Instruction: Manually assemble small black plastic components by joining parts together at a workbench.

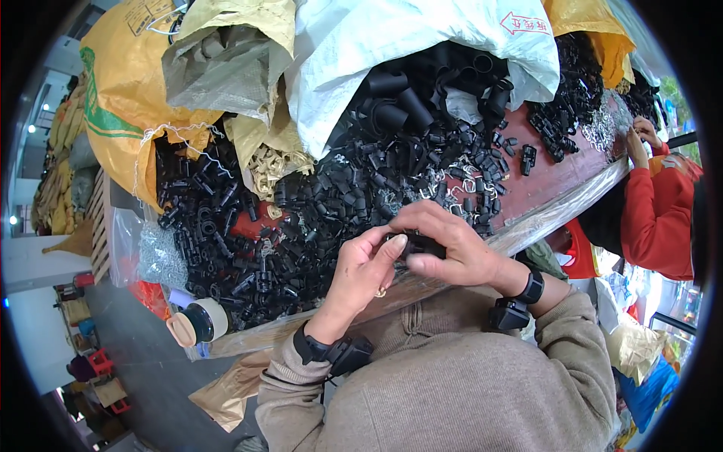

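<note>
Over the table's near edge, my two hands meet around a small black plastic part. My left hand pinches its left end between thumb and fingers. From the right, my right hand curls over the same part, thumb below and fingers above, hiding much of it. Its exact kind does not show. Just beyond my hands spreads a heap of small black plastic fittings, with bent metal clips strewn at its right.
A white sack spills black tubes. Yellow sacks and brass-coloured parts lie at the left. A cream lidded cup stands at the near left corner. At the right, a person in red handles small parts.
</note>
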`<state>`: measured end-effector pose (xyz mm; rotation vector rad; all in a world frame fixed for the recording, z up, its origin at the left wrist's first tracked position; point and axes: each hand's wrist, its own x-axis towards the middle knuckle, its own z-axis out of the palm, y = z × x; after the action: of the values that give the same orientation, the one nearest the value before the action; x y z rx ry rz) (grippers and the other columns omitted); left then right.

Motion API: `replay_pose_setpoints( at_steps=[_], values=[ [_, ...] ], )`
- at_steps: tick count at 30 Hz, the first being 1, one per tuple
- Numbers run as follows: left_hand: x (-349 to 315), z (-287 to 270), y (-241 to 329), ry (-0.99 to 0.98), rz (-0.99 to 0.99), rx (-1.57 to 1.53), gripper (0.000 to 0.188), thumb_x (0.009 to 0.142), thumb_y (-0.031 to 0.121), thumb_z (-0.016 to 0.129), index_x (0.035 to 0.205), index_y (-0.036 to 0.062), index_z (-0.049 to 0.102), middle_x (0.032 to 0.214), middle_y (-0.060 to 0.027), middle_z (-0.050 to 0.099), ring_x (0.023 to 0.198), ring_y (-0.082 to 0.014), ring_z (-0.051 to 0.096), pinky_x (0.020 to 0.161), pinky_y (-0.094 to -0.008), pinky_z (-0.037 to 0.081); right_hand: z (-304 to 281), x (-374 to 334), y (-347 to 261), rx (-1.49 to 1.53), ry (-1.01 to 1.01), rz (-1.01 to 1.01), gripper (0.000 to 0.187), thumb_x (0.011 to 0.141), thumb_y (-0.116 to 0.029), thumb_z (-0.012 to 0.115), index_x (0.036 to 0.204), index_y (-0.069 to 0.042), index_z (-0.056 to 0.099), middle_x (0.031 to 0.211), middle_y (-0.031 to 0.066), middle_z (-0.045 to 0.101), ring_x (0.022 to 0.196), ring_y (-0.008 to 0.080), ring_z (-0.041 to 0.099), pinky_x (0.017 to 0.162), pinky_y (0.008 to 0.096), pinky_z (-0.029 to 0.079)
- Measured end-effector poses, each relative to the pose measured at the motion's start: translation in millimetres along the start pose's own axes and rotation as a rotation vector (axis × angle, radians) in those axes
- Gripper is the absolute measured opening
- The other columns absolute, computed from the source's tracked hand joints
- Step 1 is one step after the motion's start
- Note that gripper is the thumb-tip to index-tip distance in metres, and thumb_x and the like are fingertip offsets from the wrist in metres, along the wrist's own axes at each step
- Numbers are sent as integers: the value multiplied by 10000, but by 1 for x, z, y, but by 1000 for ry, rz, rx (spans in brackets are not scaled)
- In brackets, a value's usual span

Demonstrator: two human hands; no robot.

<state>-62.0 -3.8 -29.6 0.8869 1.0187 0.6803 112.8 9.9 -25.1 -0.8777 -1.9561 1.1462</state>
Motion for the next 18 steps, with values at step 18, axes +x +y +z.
replay_pose_setpoints(
  at_steps=[18],
  values=[
    [4, 13, -22, -136, -173, -444, 526, 699, 34, 647, 1173, 30, 418, 765, 26, 521, 484, 5, 427, 361, -115, 297, -2, -8, 2, -111, -7, -225, 451, 659, -267, 616, 976, 32, 501, 917, 145, 546, 807, 270, 537, 748, 349, 416]
  ],
)
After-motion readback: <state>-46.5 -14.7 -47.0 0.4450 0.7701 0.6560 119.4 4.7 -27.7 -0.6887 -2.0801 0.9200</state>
